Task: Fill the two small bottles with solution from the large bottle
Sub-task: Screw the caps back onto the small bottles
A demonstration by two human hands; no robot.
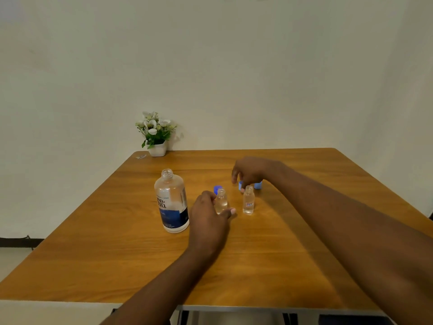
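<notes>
Left grip [210, 214] wraps small clear bottle [221, 201]; large uncapped bottle [172, 202] at 9 o'clock. Right grip [250, 172] over blue caps [258, 184] behind second bottle [248, 201], closure unclear.

1. This is a plain indoor room, a home or a simple office corner; which of the 2 cannot be told.
2. A wood-grain table [281, 254] lies under the left hand [208, 216] and the right hand [250, 172].
3. A bare off-white wall [234, 66] rises beyond the right hand, right behind the table's far edge.
4. A white pot of white flowers [155, 134] stands well beyond the left hand, at the far corner: a decorative touch.
5. Far left of the left hand, a pale floor and a dark skirting strip [16, 241] show.
6. The things at hand are everyday toiletries. A labelled large bottle [172, 202] stands just left of the left hand. That hand grips a small bottle [221, 200], and the right hand's fingers pinch a blue cap [240, 184].
</notes>
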